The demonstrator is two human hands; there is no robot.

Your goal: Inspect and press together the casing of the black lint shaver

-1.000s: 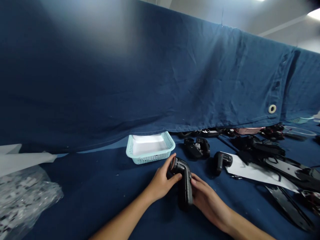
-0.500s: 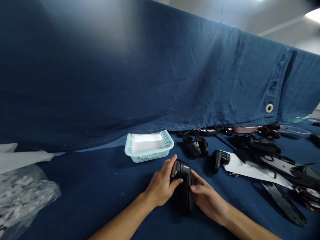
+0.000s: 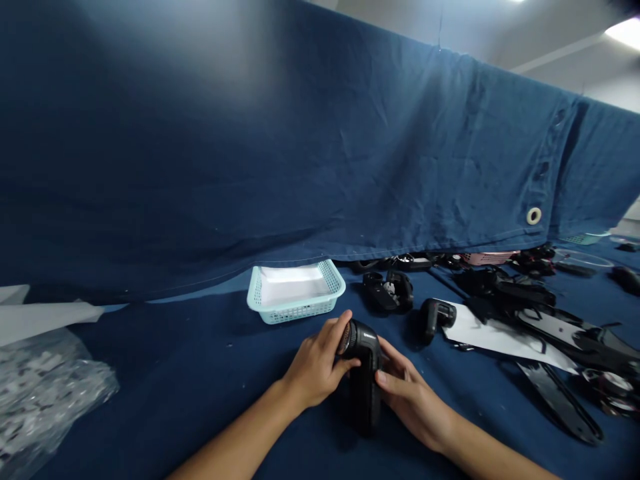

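**Both hands on a black handheld gadget, blue cloth everywhere**

So the person had a chunky black plastic gadget standing upright on the blue cloth table, roughly centre and close to the body. It was L-shaped: a long smooth handle with a round head on top pointing left, and that head had a metal-looking mesh face. The left hand was wrapped around the head end, fingers curled over the round face and thumb under it. The right hand gripped the handle from the other side, thumb pressed on its front.

Just behind sat a pale mint plastic basket, lattice walls, white sheet inside. To the right there were more black parts, another similar gadget lying on white paper, and flat black pieces crowding the right edge. A crinkly clear plastic bag filled the left corner. The stretch between bag and hands was bare cloth. A blue cloth wall with a metal eyelet closed off the back.

Couldn't read any brand or writing.
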